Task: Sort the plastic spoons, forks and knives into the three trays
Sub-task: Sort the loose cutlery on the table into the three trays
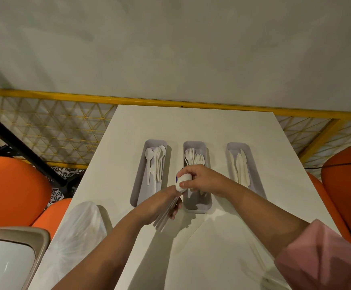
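Observation:
Three grey trays stand side by side on the white table [212,237]. The left tray [137,191] holds white spoons [156,162], the middle tray [195,206] holds forks [194,156], the right tray [254,176] holds knives [241,168]. My left hand [160,204] grips a bundle of white cutlery [165,218] by the handles, in front of the gap between the left and middle trays. My right hand [199,178] pinches the bowl of a white spoon [183,180] at the top of that bundle, above the middle tray's near half.
A clear plastic bag [80,231] lies on the table's left near edge. Orange chairs [9,189] flank the table on both sides. A beige bin [13,258] is at the lower left. A yellow mesh railing [66,130] runs behind the table.

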